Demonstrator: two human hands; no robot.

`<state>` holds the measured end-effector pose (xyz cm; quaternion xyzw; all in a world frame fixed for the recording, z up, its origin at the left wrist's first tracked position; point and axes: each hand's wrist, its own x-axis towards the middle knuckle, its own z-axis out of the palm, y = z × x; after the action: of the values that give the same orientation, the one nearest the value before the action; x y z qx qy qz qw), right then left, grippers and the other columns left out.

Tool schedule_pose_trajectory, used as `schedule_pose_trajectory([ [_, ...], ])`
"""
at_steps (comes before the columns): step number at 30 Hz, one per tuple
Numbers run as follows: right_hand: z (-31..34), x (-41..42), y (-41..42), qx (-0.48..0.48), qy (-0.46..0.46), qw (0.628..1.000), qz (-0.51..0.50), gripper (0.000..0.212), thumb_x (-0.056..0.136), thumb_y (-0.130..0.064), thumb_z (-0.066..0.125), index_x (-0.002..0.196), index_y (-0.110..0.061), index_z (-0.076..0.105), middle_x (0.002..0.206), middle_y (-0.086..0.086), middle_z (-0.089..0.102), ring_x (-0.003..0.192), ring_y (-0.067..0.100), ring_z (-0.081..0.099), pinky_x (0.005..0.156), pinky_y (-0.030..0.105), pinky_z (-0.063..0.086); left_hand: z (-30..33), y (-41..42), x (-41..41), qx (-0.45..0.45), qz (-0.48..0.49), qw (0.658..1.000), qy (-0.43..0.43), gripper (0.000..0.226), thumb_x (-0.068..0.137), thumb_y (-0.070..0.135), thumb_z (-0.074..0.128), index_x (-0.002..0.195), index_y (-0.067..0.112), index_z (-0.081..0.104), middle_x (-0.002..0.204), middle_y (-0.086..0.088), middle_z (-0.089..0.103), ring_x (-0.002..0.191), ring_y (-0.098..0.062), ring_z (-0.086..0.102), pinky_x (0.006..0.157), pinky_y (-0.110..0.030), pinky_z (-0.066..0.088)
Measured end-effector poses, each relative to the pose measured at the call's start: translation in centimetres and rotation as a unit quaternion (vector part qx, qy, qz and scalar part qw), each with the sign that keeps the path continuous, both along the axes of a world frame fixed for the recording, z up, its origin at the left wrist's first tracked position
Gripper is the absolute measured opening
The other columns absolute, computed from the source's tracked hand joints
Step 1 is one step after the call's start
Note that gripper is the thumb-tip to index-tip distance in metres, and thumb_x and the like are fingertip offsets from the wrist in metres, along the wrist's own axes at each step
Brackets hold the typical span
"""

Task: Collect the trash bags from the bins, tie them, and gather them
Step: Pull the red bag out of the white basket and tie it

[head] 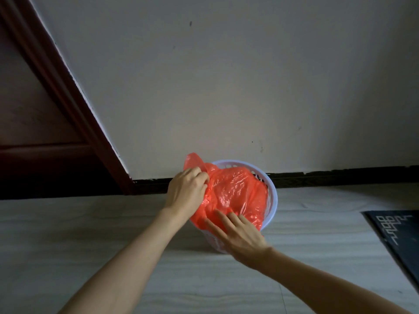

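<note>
An orange-red plastic trash bag [233,193] bulges out of a white slatted bin [272,200] that stands on the floor against the wall. My left hand [187,191] grips the bag's left edge, with a flap of plastic sticking up above the fingers. My right hand [238,234] lies with straight fingers on the bag's near side at the front rim of the bin. The bin's left and front walls are mostly hidden by the bag and my hands.
A dark wooden door and its frame [56,109] stand to the left. A black skirting strip [340,175] runs along the pale wall. A black mat [399,236] with white marks lies on the light floor at the right.
</note>
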<state>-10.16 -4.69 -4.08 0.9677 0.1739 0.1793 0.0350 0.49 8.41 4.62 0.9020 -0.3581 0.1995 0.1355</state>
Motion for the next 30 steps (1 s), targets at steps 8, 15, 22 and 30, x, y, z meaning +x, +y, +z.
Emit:
schedule_pose_trajectory([
  [8,0.6,0.0,-3.6,0.067,-0.128,0.986,0.087,0.012,0.088,-0.014,0.041,0.091,-0.013,0.053,0.104,0.01,0.052,0.07,0.024,0.061,0.057,0.031,0.053,-2.4,-2.4,-0.7,-0.007,0.024,0.994,0.111,0.012,0.078,0.022,0.068,0.085,0.015,0.063,0.087,-0.005,0.069,0.09,-0.024,0.06,0.082,-0.031,0.039],
  [15,0.3,0.2,-4.0,0.084,-0.14,0.983,0.085,0.027,0.099,-0.017,0.03,0.12,-0.01,0.045,0.112,0.008,0.043,0.077,0.023,0.064,0.065,0.033,0.055,-6.3,-1.0,-3.2,-0.07,-0.039,0.994,0.075,0.038,0.065,0.021,0.064,0.099,0.022,0.048,0.081,0.017,0.073,0.091,-0.01,0.064,0.083,-0.028,0.026],
  [22,-0.7,0.7,-3.6,0.046,-0.138,0.985,0.096,0.011,0.087,-0.016,0.053,0.081,-0.014,0.062,0.102,0.006,0.055,0.064,0.021,0.058,0.051,0.03,0.048,-7.0,0.0,-3.6,-0.154,-0.088,0.98,0.086,0.035,0.084,0.019,0.041,0.119,0.018,0.045,0.097,0.011,0.072,0.107,-0.008,0.047,0.097,-0.027,0.033],
  [30,2.3,1.5,-5.9,-0.012,-0.097,0.989,0.112,0.012,0.087,-0.016,0.042,0.097,-0.018,0.05,0.074,-0.003,0.063,0.058,0.017,0.055,0.045,0.025,0.044,-6.5,0.9,-1.9,-0.134,0.015,0.989,-0.063,0.03,0.081,0.015,0.044,0.109,0.013,0.053,0.106,-0.009,0.062,0.103,-0.021,0.05,0.092,-0.045,0.045],
])
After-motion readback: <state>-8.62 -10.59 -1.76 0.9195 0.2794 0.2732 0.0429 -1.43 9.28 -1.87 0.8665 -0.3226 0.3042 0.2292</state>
